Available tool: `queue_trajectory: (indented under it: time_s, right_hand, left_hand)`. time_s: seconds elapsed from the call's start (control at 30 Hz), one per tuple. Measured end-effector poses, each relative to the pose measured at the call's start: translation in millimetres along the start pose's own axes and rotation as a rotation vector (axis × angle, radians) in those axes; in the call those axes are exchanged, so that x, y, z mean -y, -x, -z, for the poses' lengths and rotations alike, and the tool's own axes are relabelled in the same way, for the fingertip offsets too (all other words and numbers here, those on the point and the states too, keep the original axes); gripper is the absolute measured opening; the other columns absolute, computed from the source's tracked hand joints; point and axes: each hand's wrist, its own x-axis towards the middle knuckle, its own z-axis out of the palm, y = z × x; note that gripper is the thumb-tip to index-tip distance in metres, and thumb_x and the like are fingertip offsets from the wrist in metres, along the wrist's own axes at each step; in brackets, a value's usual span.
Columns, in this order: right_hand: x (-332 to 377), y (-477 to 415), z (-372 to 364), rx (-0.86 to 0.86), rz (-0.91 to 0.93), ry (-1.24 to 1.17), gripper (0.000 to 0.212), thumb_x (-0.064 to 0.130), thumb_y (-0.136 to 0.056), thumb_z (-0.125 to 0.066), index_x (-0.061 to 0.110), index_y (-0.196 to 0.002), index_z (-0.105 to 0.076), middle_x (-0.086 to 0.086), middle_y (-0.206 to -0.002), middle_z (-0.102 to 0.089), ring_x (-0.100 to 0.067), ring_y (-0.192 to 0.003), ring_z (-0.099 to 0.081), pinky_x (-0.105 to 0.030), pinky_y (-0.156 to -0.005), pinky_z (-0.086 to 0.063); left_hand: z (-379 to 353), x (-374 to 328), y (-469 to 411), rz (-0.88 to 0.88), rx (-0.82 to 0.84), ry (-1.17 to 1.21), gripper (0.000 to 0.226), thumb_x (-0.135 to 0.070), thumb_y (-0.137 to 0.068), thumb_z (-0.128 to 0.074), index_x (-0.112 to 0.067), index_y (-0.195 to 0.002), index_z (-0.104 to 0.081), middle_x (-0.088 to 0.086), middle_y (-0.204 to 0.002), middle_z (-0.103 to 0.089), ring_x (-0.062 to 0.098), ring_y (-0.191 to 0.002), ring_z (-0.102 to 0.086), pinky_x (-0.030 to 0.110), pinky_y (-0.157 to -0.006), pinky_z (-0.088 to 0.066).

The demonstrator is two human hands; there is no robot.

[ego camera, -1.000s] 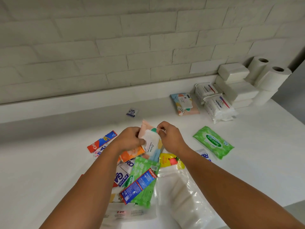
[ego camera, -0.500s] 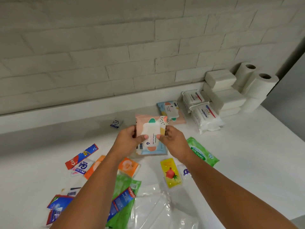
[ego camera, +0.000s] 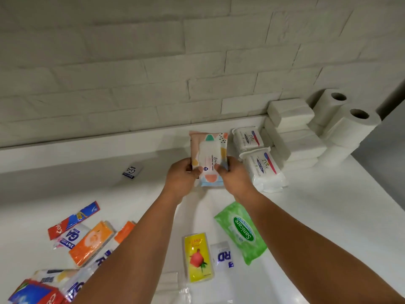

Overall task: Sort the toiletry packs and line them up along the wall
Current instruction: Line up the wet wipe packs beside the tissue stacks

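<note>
White brick wall (ego camera: pixel 131 84) backs a white tabletop (ego camera: pixel 328 216). Out by the wall, the pastel wipes pack (ego camera: pixel 208 148) lies label up, its long axis running from the person to the wall. Both hands share the grip on its near end: the left hand (ego camera: pixel 180 175) pinches the left edge, the right hand (ego camera: pixel 235 175) the right edge, thumbs on top. Just right of the grip sit two white Dove packs (ego camera: pixel 264 170). A green pack (ego camera: pixel 238 231) lies nearer the person.

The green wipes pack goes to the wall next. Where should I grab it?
Probably across its narrow middle, from above: the green wipes pack lies flat and slanted, its long edges clear there for thumb and fingers.
</note>
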Motion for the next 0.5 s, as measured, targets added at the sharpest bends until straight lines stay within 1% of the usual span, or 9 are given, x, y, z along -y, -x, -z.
queue_trajectory:
  time_s: [0.07,0.1,0.13,0.17,0.23,0.3,0.33,0.4,0.5]
  right_hand:
    - [10,-8,6,-0.020,0.005,0.036,0.015,0.026,-0.092,-0.057,0.022,-0.106,-0.061,0.003,-0.093,-0.069,-0.018,-0.082,-0.065,-0.022,-0.062,-0.049]
    - [12,-14,9,-0.012,0.002,0.029,0.016,0.017,-0.093,-0.055,0.018,-0.108,-0.059,0.003,-0.090,-0.066,-0.014,-0.077,-0.062,-0.015,-0.056,-0.045]
    - [13,-18,11,0.014,-0.011,0.017,0.020,0.009,-0.091,-0.056,0.014,-0.111,-0.058,0.003,-0.089,-0.063,-0.010,-0.074,-0.058,-0.010,-0.054,-0.043]
    - [14,-22,12,0.041,-0.015,0.023,0.025,0.004,-0.088,-0.059,0.012,-0.111,-0.057,0.001,-0.089,-0.062,-0.010,-0.075,-0.057,-0.009,-0.057,-0.045]
    - [12,-33,10,0.058,-0.022,0.042,0.033,0.003,-0.080,-0.065,0.012,-0.111,-0.057,-0.004,-0.095,-0.066,-0.018,-0.086,-0.063,-0.024,-0.073,-0.056]
    - [6,-43,5,0.057,-0.026,0.095,0.039,0.006,-0.078,-0.065,0.017,-0.114,-0.056,-0.006,-0.097,-0.069,-0.024,-0.091,-0.067,-0.037,-0.076,-0.058]
    - [3,-47,2,0.065,-0.036,0.138,0.041,0.007,-0.079,-0.064,0.017,-0.118,-0.054,-0.007,-0.099,-0.069,-0.025,-0.091,-0.067,-0.037,-0.074,-0.058]
    - [-1,-51,-2,0.097,-0.053,0.169,0.048,0.008,-0.080,-0.061,0.016,-0.126,-0.050,-0.008,-0.109,-0.068,-0.026,-0.095,-0.066,-0.037,-0.074,-0.058]
    - [-10,-57,-6,0.120,-0.061,0.164,0.061,0.015,-0.079,-0.063,0.017,-0.136,-0.041,-0.007,-0.122,-0.060,-0.026,-0.102,-0.063,-0.034,-0.073,-0.057]
  left_hand:
    - [-8,-3,-16,0.018,-0.038,-0.067,0.011,-0.017,-0.090,-0.068,-0.019,-0.099,-0.075,-0.004,-0.091,-0.077,0.014,-0.080,-0.072,0.033,-0.075,-0.058]
    - [-12,-4,-24,0.023,-0.053,-0.094,0.011,-0.020,-0.088,-0.069,-0.018,-0.097,-0.075,-0.003,-0.088,-0.077,0.016,-0.080,-0.072,0.036,-0.076,-0.058]
    - [-16,-5,-32,0.032,-0.066,-0.119,0.011,-0.023,-0.087,-0.070,-0.017,-0.094,-0.076,-0.002,-0.086,-0.076,0.019,-0.080,-0.072,0.037,-0.076,-0.057]
    - [-20,-5,-39,0.039,-0.079,-0.141,0.011,-0.024,-0.086,-0.071,-0.016,-0.091,-0.076,-0.001,-0.084,-0.076,0.022,-0.081,-0.072,0.037,-0.075,-0.057]
    - [-29,-3,-50,0.055,-0.099,-0.176,0.011,-0.025,-0.085,-0.073,-0.014,-0.086,-0.076,0.002,-0.080,-0.075,0.025,-0.079,-0.071,0.036,-0.071,-0.057]
    - [-36,3,-59,0.075,-0.100,-0.191,0.013,-0.027,-0.083,-0.074,-0.013,-0.083,-0.076,0.004,-0.077,-0.075,0.027,-0.077,-0.072,0.042,-0.071,-0.061]
    - [-39,6,-63,0.090,-0.100,-0.208,0.014,-0.027,-0.082,-0.074,-0.013,-0.082,-0.076,0.004,-0.076,-0.074,0.027,-0.075,-0.072,0.044,-0.071,-0.061]
    - [-44,12,-67,0.103,-0.108,-0.277,0.016,-0.027,-0.084,-0.073,-0.012,-0.080,-0.075,0.006,-0.077,-0.074,0.027,-0.073,-0.071,0.038,-0.070,-0.060]
    - [-50,14,-67,0.106,-0.160,-0.349,0.022,-0.032,-0.087,-0.070,-0.011,-0.092,-0.076,0.006,-0.087,-0.075,0.027,-0.084,-0.071,0.029,-0.069,-0.051]
